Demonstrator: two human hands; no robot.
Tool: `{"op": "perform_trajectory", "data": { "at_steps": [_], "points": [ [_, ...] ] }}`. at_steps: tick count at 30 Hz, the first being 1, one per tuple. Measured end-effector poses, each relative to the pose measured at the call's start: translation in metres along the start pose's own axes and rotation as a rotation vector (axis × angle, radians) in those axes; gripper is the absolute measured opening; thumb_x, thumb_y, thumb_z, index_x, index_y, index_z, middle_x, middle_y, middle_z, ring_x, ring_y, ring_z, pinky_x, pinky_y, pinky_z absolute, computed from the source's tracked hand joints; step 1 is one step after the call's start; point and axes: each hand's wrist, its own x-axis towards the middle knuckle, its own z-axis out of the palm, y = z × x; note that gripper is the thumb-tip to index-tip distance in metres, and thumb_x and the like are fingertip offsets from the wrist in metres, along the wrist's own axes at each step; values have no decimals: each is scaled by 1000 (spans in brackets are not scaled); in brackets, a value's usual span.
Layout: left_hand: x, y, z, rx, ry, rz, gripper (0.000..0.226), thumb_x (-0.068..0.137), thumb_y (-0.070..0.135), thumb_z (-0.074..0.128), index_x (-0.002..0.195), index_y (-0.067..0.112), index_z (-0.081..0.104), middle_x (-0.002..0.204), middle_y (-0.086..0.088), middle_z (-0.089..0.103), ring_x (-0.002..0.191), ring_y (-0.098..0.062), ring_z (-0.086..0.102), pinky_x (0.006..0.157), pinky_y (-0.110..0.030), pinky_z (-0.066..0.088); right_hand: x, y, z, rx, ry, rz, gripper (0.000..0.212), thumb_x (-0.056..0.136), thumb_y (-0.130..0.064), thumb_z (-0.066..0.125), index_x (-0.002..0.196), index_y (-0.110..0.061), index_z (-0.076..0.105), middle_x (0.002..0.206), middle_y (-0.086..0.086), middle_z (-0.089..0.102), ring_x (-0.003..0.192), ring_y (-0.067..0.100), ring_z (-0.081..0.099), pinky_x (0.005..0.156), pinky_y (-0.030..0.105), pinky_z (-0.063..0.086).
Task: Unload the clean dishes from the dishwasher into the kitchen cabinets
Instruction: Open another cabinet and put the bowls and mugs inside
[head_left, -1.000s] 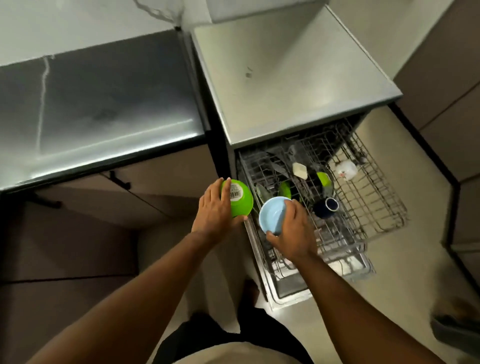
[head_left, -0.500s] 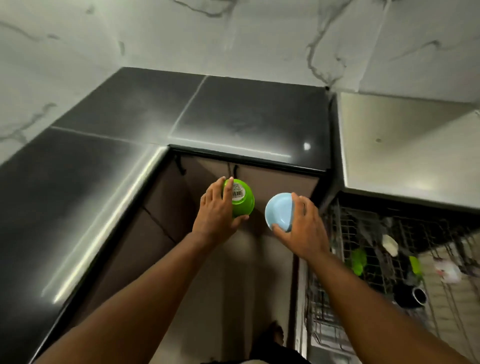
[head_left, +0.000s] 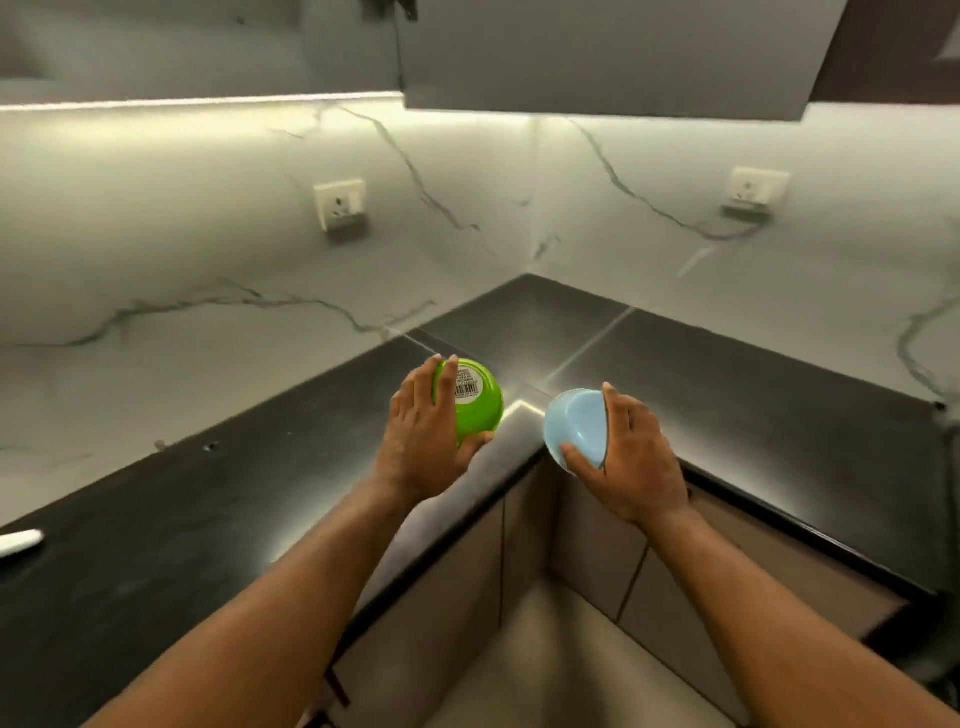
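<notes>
My left hand (head_left: 423, 441) grips a small green bowl (head_left: 475, 402), its underside with a barcode sticker turned toward me. My right hand (head_left: 631, 457) holds a small light blue bowl (head_left: 576, 428) tilted on its side, thumb on the near rim, fingers round the far edge. Both bowls hang in the air above the inner corner of the black countertop (head_left: 675, 358). Upper cabinets (head_left: 613, 52) show at the top of the view. The dishwasher is out of sight.
The L-shaped counter runs left and right from the corner, with brown base cabinet doors (head_left: 457, 597) below it. Marble backsplash carries two wall sockets (head_left: 340, 202) (head_left: 756, 187). A white object (head_left: 18, 540) lies at the far left edge of the counter.
The view has swung up and away from the dishwasher toward the counter corner and wall. Both hands have carried the bowls up over the countertop; the blue bowl has turned its opening toward me.
</notes>
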Motion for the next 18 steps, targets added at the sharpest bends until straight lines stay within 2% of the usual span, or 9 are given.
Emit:
{"op": "perform_trajectory", "data": {
  "at_steps": [4,9,13,18],
  "points": [
    [25,-29,-52,113,96,0,94,79,58,56,150,4,26,152,-21,29,137,-41,31,111,-51,30,54,-49,-5,17,38,-116,97,75,-78,42,149,-16,28,139,6,46,120,28,49,94,44,47],
    [62,-55,-109,249,187,-10,93,82,62,48,150,1,29,152,-25,31,136,-44,34,112,-50,30,120,-96,-9,82,98,-249,96,76,-78,41,147,-16,30,134,7,48,116,29,51,92,43,48],
    [97,-71,-150,344,258,-39,94,82,58,57,150,0,27,154,-25,28,138,-44,32,113,-49,28,174,-124,-15,82,124,-363,94,78,-79,40,147,-17,28,133,6,47,114,27,52,86,42,51],
    [138,-78,-198,478,352,-51,94,84,53,65,151,0,25,153,-25,28,138,-43,32,113,-50,31,243,-154,-32,141,198,-493,95,78,-79,42,146,-14,32,136,7,47,114,27,55,88,39,51]
  ]
}}
